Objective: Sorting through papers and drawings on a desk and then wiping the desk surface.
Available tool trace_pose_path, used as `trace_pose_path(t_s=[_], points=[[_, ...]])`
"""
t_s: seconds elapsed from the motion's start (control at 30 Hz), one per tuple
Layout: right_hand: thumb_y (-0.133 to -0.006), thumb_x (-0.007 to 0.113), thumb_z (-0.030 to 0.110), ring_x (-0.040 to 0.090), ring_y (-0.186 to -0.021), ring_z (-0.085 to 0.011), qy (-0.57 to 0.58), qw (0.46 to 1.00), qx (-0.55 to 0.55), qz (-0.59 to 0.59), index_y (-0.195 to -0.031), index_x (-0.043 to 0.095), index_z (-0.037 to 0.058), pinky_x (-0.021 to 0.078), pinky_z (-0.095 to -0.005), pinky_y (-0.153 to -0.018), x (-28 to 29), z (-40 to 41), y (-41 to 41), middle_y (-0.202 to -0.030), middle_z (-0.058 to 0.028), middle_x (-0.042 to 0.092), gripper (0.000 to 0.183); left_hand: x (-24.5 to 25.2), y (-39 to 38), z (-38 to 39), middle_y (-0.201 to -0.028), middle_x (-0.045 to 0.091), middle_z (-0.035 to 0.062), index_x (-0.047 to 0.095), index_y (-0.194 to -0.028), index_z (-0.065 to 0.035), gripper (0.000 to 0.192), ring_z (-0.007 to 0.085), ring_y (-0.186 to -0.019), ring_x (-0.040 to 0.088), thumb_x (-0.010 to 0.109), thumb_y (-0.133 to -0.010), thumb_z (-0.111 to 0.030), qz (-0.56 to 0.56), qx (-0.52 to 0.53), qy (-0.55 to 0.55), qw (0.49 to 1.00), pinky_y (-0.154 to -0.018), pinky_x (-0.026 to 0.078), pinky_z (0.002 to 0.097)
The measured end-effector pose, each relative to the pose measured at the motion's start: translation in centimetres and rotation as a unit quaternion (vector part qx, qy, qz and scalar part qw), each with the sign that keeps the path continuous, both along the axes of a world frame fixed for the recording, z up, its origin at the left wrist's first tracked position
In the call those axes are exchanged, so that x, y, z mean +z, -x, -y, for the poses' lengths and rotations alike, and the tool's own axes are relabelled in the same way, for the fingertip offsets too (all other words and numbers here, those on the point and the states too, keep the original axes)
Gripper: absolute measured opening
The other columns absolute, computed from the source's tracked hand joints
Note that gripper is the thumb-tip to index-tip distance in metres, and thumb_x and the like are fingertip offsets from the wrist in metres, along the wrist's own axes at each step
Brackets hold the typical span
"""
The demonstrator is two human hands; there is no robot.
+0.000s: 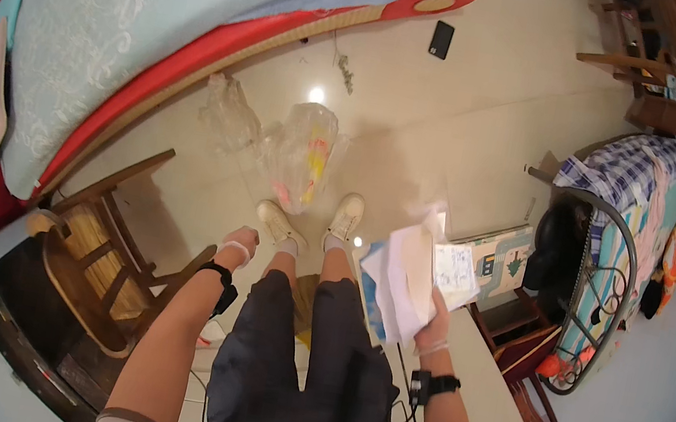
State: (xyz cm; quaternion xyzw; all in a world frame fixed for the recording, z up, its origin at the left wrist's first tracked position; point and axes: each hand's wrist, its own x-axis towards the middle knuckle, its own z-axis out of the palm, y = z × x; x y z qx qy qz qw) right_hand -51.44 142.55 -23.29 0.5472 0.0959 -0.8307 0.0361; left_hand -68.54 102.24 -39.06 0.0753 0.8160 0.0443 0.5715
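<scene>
My right hand (436, 325) grips a loose stack of papers (404, 276) by its lower right side, above the corner of a pale table. A smaller printed sheet (456, 272) sticks out at the right of the stack, and a blue sheet shows under its left edge. My left hand (241, 242) hangs over the floor by my left shoe, its fingers curled; nothing shows in it. Beyond my shoes lies a clear plastic bag (301, 151) with yellow and red parts. Another crumpled clear bag (231, 109) lies to its left.
A bed (133, 29) fills the upper left. A black phone (442, 40) lies on the tiled floor. Wooden chairs (100, 231) stand at the left. To the right are a printed board (507, 259), a black bag and a metal-framed rack (626, 232) piled with cloth.
</scene>
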Motion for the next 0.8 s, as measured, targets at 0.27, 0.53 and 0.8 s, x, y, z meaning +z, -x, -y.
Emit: trace_pose_path(t_s=[0.27,0.53,0.8], points=[[-0.097,0.042,0.024,0.058,-0.108,-0.0244,-0.155,0.944,0.239,0.166,-0.130,0.047,-0.0024,0.0480,-0.0360,-0.094,-0.9,6.4,-1.2,-0.120,-0.0135,0.058,0.042,-21.5,0.0,-0.3,-0.115,0.062,0.0202,0.064,-0.113,-0.0045,0.035,0.0334,-0.108,0.059,0.052,-0.087,-0.024,0.065,0.193,-0.031,0.979,-0.090,0.045,0.0392],[-0.096,0.042,0.026,0.059,-0.103,-0.0241,0.025,0.973,0.099,0.209,-0.129,0.048,0.0015,0.0509,-0.0356,-0.087,-3.8,9.2,-2.4,-0.114,-0.0123,0.060,0.041,-33.9,1.6,-2.4,-0.124,0.057,0.0160,0.052,-0.129,-0.0052,0.051,0.0287,-0.114,0.054,0.062,-0.081,-0.020,-0.072,0.379,-0.029,0.922,-0.094,0.043,0.0335],[-0.094,0.046,0.031,0.055,-0.109,-0.0290,0.081,0.985,0.047,0.142,-0.133,0.042,0.0027,0.0455,-0.0421,-0.096,-3.9,7.3,-3.3,-0.120,-0.0144,0.056,0.048,-17.6,3.8,-17.4,-0.140,0.043,0.0110,0.061,-0.121,-0.0116,0.039,0.0272,-0.130,0.038,0.053,-0.083,-0.009,0.102,0.273,-0.483,0.825,-0.107,0.032,0.0365]])
